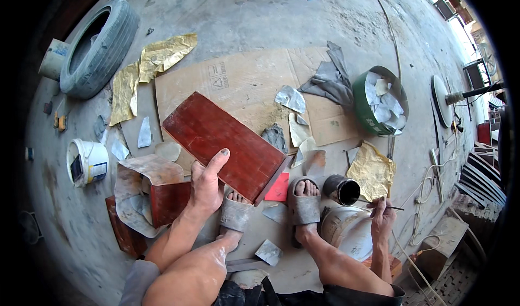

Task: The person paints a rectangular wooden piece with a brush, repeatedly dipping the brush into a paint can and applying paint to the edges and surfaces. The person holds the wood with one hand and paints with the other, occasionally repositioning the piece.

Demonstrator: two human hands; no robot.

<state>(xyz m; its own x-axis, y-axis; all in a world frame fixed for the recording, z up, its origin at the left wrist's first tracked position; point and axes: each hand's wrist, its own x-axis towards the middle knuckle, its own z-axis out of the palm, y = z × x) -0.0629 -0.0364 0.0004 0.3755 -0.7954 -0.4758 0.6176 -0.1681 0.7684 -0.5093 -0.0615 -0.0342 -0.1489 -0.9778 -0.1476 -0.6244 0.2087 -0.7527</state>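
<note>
My left hand (pixel 208 184) grips a flat red-brown wooden piece (pixel 222 143) with a lip along its near right end, drawer-like in shape. The thumb lies on top; the other fingers are mostly hidden below it. The piece is held tilted above the cardboard and my left foot. At the right, my right hand (pixel 382 214) pinches a thin dark stick (pixel 394 207), like a fine brush handle. Its left end reaches the mouth of a small black-stained can (pixel 342 190), where the tip cannot be made out. Just below the can stands a white bucket (pixel 346 227).
Under the work lies flattened cardboard (pixel 244 70) with sandpaper scraps and a grey cloth (pixel 327 76). A green tub (pixel 374 124) holds paper pieces. To the left are a tire (pixel 103 49), a white pail (pixel 89 162) and more red wood (pixel 170 203). Cables (pixel 420 203) trail at right.
</note>
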